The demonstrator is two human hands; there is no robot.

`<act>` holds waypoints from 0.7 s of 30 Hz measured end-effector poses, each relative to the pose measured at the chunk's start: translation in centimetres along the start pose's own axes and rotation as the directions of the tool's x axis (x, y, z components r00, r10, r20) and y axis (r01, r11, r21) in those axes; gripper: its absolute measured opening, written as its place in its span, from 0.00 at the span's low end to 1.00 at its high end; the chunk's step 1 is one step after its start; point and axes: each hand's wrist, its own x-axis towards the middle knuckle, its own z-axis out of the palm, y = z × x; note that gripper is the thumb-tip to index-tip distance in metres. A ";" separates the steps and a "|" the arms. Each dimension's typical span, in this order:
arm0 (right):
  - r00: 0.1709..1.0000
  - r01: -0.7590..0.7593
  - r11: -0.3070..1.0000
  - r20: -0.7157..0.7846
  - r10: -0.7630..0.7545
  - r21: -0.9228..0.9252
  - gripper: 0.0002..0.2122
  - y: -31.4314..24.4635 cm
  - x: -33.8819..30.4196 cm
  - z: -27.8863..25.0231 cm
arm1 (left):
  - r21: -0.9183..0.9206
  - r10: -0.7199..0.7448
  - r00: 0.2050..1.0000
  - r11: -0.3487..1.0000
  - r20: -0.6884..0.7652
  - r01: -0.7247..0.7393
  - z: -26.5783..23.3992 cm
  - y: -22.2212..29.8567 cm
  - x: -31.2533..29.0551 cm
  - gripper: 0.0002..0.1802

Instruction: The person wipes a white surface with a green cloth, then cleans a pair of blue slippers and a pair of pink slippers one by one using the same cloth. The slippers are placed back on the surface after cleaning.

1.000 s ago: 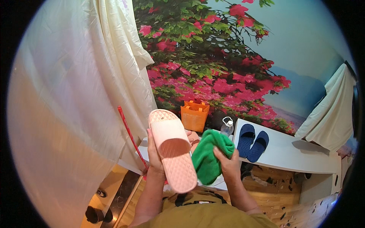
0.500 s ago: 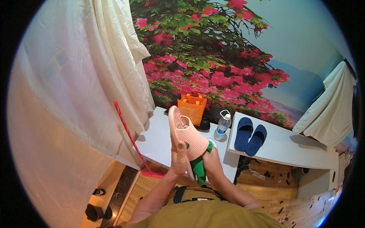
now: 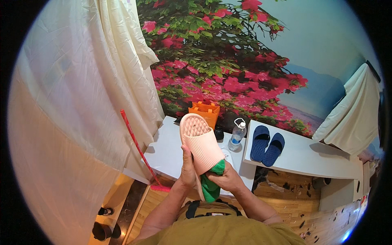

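In front of my body I hold up a pink slipper [image 3: 204, 151] with a ribbed strap and a quilted footbed, its toe end pointing away from me. My left hand [image 3: 188, 169] is closed round its left edge. A green cloth [image 3: 210, 190] lies against the footbed at the heel end and runs up into the strap opening. My right hand [image 3: 227, 178] grips the cloth near the strap's lower right edge. Some of the right fingers are hidden by the cloth and slipper.
Beyond the slipper is a white table [image 3: 163, 141] with an orange bag [image 3: 210, 116] and a clear bottle [image 3: 237, 136]. On a white bench [image 3: 310, 161] at right stand blue slippers [image 3: 267, 145]. A red-handled broom [image 3: 139, 149] leans beside the curtain [image 3: 81, 102]. Dark scraps litter the wooden floor [image 3: 286, 204].
The pink slipper has turned so its footbed and strap top face me more. My right hand has shifted, and more of the green cloth shows below the strap.
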 end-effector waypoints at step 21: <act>0.911 -0.010 0.977 -0.402 0.097 0.212 0.24 -0.1 -1.0 1.2 | -0.212 0.121 0.985 0.966 -0.126 -0.145 -4.8 4.6 2.4 0.41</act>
